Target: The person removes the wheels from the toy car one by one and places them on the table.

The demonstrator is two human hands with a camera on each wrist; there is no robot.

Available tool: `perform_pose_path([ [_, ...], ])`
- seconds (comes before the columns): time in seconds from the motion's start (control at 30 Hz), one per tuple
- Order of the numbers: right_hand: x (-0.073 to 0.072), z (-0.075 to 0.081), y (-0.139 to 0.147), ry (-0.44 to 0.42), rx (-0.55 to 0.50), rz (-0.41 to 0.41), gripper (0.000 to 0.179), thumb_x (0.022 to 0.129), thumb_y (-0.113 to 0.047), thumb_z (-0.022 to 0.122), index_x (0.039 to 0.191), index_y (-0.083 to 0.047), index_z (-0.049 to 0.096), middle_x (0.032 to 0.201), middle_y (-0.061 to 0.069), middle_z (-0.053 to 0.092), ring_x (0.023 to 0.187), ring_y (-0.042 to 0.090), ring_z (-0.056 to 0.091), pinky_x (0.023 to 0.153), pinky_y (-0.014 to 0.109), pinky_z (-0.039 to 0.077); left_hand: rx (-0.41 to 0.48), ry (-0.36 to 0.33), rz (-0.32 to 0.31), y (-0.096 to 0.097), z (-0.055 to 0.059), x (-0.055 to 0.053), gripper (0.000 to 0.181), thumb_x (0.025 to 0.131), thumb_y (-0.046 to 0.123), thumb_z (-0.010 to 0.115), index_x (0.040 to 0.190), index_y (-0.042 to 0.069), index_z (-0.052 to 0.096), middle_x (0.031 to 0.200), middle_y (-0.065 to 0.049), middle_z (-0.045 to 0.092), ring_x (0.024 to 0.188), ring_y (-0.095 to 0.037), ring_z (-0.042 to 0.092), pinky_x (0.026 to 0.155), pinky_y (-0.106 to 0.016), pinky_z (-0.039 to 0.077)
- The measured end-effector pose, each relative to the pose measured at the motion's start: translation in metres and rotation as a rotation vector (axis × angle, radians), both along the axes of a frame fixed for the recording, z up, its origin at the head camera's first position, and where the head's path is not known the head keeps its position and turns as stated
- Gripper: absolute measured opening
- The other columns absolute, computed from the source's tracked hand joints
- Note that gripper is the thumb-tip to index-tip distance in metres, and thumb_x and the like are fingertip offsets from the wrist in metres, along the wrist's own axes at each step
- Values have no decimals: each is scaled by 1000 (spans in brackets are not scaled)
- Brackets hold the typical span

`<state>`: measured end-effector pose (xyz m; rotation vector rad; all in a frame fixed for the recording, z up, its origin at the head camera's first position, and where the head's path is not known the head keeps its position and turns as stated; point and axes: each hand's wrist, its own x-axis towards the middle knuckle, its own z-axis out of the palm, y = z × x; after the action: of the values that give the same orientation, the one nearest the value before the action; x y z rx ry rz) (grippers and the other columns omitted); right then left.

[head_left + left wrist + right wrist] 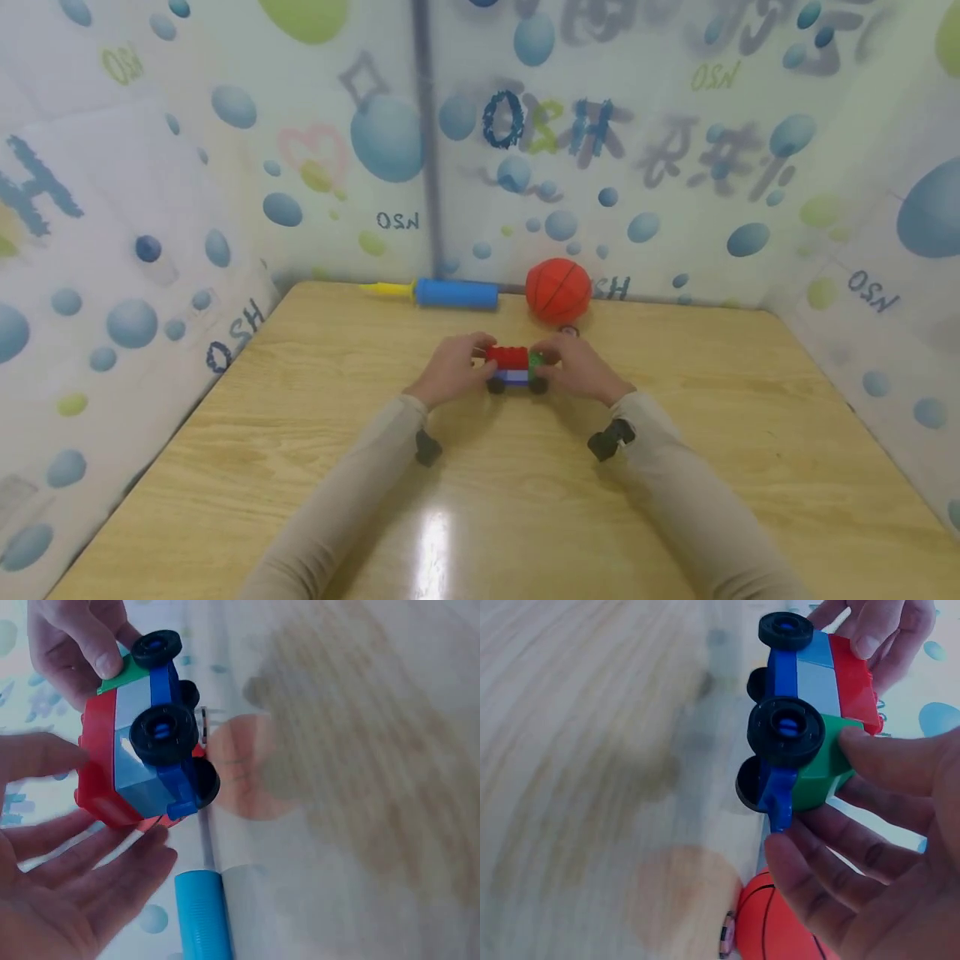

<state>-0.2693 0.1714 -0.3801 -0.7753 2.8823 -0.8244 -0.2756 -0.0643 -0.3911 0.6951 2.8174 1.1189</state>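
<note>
A toy car (515, 377) built of blocks is between both hands. It has a blue base, black wheels (163, 733), pale blue-grey blocks (816, 684), a red block (507, 358) and a green block (831, 754). My left hand (453, 368) holds the red end, thumb on one side and fingers on the other. At the opposite end, my right hand (585, 367) pinches the green block; its thumb (889, 754) presses the block's side. Whether the wheels touch the table is hard to tell.
Along the back edge of the wooden table (517, 500) lies a blue pump (457, 294) with a yellow end. An orange-red basketball (558, 292) stands beside it, with a small round dark-rimmed item (569, 332) in front. Patterned walls enclose the table's back and sides.
</note>
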Motion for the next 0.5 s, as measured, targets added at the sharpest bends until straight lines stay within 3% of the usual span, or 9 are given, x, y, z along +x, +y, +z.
perform_pose_path([
  [0.23, -2, 15, 0, -32, 12, 45, 32, 92, -12, 69, 123, -3, 68, 114, 11, 73, 106, 28, 66, 95, 47, 53, -29, -10, -53, 5, 12, 0, 47, 91, 23, 73, 136, 14, 60, 134, -4, 65, 118, -21, 61, 101, -41, 55],
  [0.5, 1, 24, -4, -36, 1, 101, 25, 94, -11, 66, 117, -2, 70, 110, 10, 75, 109, 30, 70, 99, 49, 54, -48, 23, -115, 10, 10, 0, 45, 89, 17, 75, 132, 12, 61, 124, -4, 69, 111, -19, 64, 98, -39, 56],
])
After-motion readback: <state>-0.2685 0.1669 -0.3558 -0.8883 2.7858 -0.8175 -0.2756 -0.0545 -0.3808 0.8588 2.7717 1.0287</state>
